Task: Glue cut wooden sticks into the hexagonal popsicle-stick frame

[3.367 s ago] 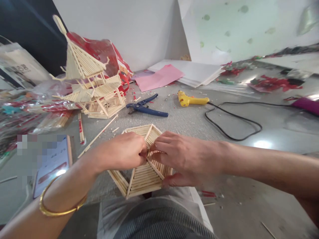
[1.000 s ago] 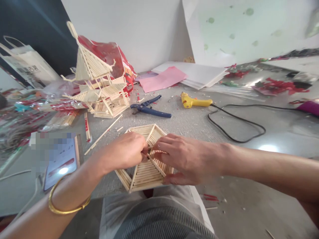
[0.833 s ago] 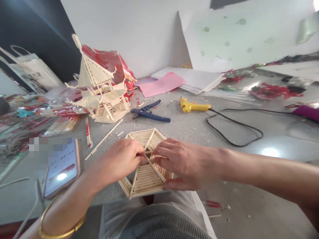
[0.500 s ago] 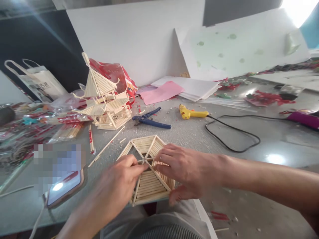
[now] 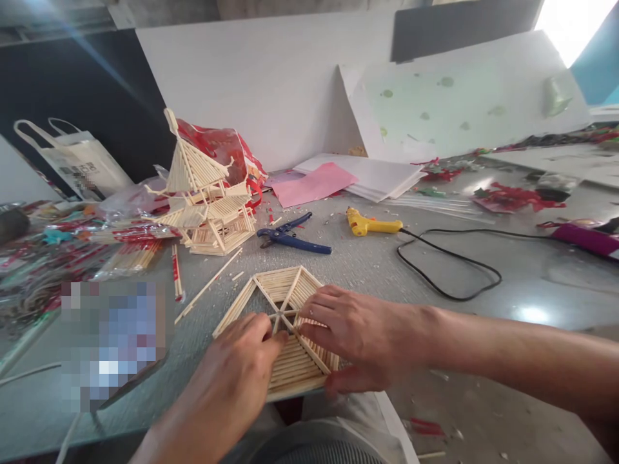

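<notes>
A many-sided frame of thin wooden sticks (image 5: 300,364) lies at the table's front edge, with spokes meeting in the middle. Rows of sticks fill several of its wedges; the upper-left one is open. My left hand (image 5: 242,367) is closed on the frame's left side, thumb and fingers close to the hub; its fingertips are partly hidden. On the right side, my right hand (image 5: 358,335) grips the frame, fingers over the slatted panel and thumb at the outer edge. Beyond it stands a tiered stick pagoda (image 5: 206,193).
Blue-handled cutters (image 5: 294,238) and a yellow glue gun (image 5: 370,223) with a looping black cord (image 5: 447,296) lie behind the frame. A blurred-out phone (image 5: 120,348) is at left. Loose sticks (image 5: 207,287), pink paper (image 5: 314,183) and white sheets (image 5: 367,174) are around.
My left hand has shifted slightly down and right, its fingers more curled, and covers more of the frame's lower left. My right hand stays almost in place on the frame.
</notes>
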Available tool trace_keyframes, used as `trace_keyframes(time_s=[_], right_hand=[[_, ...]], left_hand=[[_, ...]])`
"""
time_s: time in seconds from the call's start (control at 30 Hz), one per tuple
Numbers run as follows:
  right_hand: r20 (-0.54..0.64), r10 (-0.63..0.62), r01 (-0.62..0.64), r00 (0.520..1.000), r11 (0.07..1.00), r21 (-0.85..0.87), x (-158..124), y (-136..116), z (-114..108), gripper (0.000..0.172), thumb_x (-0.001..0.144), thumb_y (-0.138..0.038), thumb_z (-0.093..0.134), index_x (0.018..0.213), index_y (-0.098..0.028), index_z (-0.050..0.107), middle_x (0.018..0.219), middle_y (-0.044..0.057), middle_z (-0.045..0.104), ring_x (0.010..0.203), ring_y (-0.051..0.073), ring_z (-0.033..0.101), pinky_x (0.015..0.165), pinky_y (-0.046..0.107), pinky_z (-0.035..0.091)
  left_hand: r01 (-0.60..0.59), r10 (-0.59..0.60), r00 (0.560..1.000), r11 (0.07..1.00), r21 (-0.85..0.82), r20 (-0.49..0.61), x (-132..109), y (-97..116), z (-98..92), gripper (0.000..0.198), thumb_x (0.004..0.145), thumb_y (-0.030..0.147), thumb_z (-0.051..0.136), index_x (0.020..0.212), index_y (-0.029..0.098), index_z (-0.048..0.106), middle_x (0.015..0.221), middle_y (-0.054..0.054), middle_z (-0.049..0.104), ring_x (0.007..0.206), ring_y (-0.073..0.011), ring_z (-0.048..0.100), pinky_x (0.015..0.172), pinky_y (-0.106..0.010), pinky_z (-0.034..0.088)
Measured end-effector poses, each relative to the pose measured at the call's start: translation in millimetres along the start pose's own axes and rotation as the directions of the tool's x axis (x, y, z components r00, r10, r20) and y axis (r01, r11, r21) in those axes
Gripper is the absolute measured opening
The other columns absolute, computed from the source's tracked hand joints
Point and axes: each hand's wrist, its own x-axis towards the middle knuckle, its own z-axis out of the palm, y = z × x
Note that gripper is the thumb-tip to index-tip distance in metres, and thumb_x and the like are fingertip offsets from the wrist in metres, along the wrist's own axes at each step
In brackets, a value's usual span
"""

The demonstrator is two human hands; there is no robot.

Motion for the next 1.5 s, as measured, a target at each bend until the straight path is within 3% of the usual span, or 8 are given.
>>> trace_keyframes(time_s=[0.37,0.5,0.67,0.77,0.93,1.13,1.3,1.5], right_hand=[[0.020,0.006,-0.006,1.000,1.000,0.003,1.4,-0.6,-0.4,0.044,0.080,-0.048,0.053,0.101,-0.010,0.057,0.092,0.013,0.057,0.093,0.023,0.050,0.078,0.038,0.040],[0.015,0.020,-0.020,1.000,1.000,-0.003,0.7,-0.6,0.0,0.043,0.081,-0.049,0.051,0.100,-0.010,0.056,0.092,0.014,0.057,0.090,0.022,0.050,0.076,0.038,0.039],[0.013,0.023,-0.023,1.000,1.000,-0.011,0.6,-0.9,0.4,0.043,0.081,-0.049,0.052,0.100,-0.010,0.056,0.092,0.013,0.056,0.089,0.022,0.050,0.076,0.038,0.039],[0.002,0.020,-0.020,1.000,1.000,-0.018,1.0,-0.9,0.4,0.044,0.081,-0.049,0.052,0.100,-0.010,0.056,0.091,0.013,0.057,0.089,0.022,0.050,0.076,0.038,0.039],[0.019,0.020,-0.020,1.000,0.999,-0.037,0.2,0.2,0.7,0.044,0.081,-0.050,0.050,0.098,-0.010,0.056,0.091,0.013,0.057,0.088,0.022,0.051,0.076,0.037,0.040],[0.006,0.018,-0.018,1.000,1.000,-0.024,0.2,0.4,2.3,0.045,0.081,-0.051,0.050,0.099,-0.010,0.056,0.091,0.013,0.057,0.089,0.022,0.051,0.076,0.037,0.040],[0.013,0.016,-0.016,1.000,0.999,-0.028,-0.2,0.4,1.2,0.045,0.080,-0.050,0.051,0.100,-0.010,0.056,0.093,0.013,0.057,0.091,0.023,0.051,0.079,0.038,0.040],[0.006,-0.053,0.053,0.999,0.997,-0.053,-3.3,6.5,-5.8,0.045,0.079,-0.053,0.051,0.096,-0.012,0.057,0.095,0.013,0.057,0.092,0.023,0.050,0.080,0.041,0.038]], left_hand=[[0.003,-0.004,0.996,1.000,-0.008,-0.085,-4.6,1.0,1.2,0.029,0.083,0.010,0.037,0.090,0.021,0.063,0.079,-0.003,0.056,0.074,-0.0162,0.056,0.063,-0.028,0.045],[0.036,-0.071,0.944,0.993,-0.113,-0.322,-18.7,-13.3,-0.4,0.033,0.088,0.020,0.038,0.118,0.020,0.052,0.091,-0.004,0.059,0.074,-0.0108,0.059,0.063,-0.020,0.047],[0.037,-0.061,0.894,0.997,-0.061,-0.443,-34.2,-11.8,4.4,0.032,0.087,0.026,0.044,0.116,0.019,0.054,0.098,-0.006,0.060,0.085,-0.0131,0.060,0.071,-0.022,0.049],[-0.001,0.028,0.898,0.998,0.060,-0.440,-30.1,-1.1,14.2,0.035,0.084,0.036,0.050,0.113,0.017,0.057,0.105,-0.010,0.060,0.097,-0.0194,0.056,0.080,-0.031,0.050],[-0.088,0.205,0.887,0.955,0.284,-0.414,-18.5,5.9,29.2,0.062,0.072,0.062,0.053,0.109,0.013,0.060,0.114,-0.014,0.059,0.107,-0.0273,0.051,0.081,-0.038,0.049],[-0.063,0.218,0.896,0.925,0.376,-0.387,-19.0,4.6,37.1,0.058,0.077,0.057,0.051,0.113,0.012,0.057,0.120,-0.011,0.058,0.113,-0.0252,0.047,0.091,-0.037,0.042],[-0.082,0.236,0.901,0.917,0.391,-0.363,-18.0,5.7,40.3,0.065,0.075,0.060,0.050,0.114,0.008,0.056,0.121,-0.016,0.057,0.115,-0.0289,0.045,0.092,-0.041,0.040],[-0.064,0.220,0.863,0.940,0.334,-0.455,-22.3,2.8,42.9,0.069,0.074,0.059,0.053,0.122,0.010,0.050,0.122,-0.015,0.056,0.115,-0.0285,0.045,0.093,-0.039,0.038]])
